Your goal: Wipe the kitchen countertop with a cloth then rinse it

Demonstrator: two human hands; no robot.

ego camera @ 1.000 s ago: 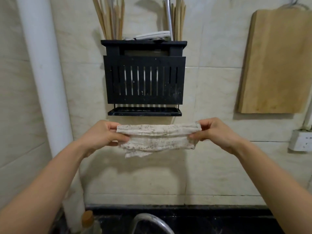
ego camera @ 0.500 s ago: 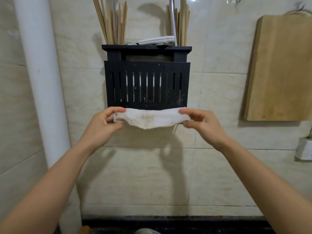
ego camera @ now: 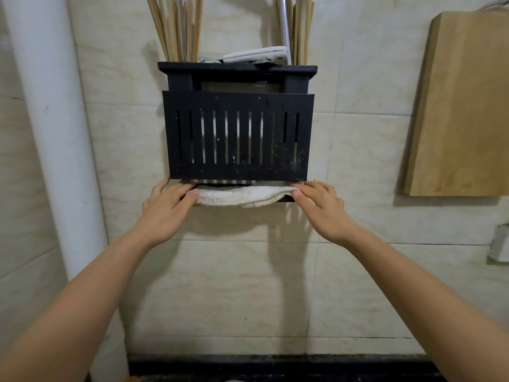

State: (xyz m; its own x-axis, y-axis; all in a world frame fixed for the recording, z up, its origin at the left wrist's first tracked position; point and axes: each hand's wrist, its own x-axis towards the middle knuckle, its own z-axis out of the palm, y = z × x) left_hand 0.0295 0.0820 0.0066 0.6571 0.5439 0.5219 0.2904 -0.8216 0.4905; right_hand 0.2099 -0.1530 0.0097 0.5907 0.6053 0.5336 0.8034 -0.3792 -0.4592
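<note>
A: Whereabouts of the cloth?

B: One cloth (ego camera: 242, 195), off-white with dark specks, bunched long. Lies at the centre of the frame along the thin dark tray (ego camera: 283, 199) beneath the black rack (ego camera: 238, 139), sagging a little over the front edge.

A: And the grip?

B: Two bare hands, one at each end. Left of centre, the left hand (ego camera: 165, 208): fingers straight, tips out of sight under the rack, thumb laid flat on the cloth's left end. Right of centre, the right hand (ego camera: 322, 208): fingers spread and straight, resting on the cloth's right end. A flat touch on both sides rather than a pinch.

A: Moving outward?

B: One rack, hung on the tiled wall (ego camera: 220, 285) at upper centre, with a row of upright slots across its front. Above it, two bundles of wooden chopsticks, the left bundle (ego camera: 176, 28) and the right bundle (ego camera: 301, 31), with one metal handle (ego camera: 285, 26) just beside the right one. Between them, one folded white thing (ego camera: 256, 54), too unclear to name.

A: Further out?

B: One wooden cutting board (ego camera: 465, 106) at upper right, flat against the wall. One white pipe (ego camera: 55, 133) down the left side. One small white box (ego camera: 500, 244) at the right edge, cut off. Along the bottom, a dark strip of countertop (ego camera: 275, 368).

A: Any lettering?

B: Cannot tell; only pale scuffs on the rack's front.
</note>
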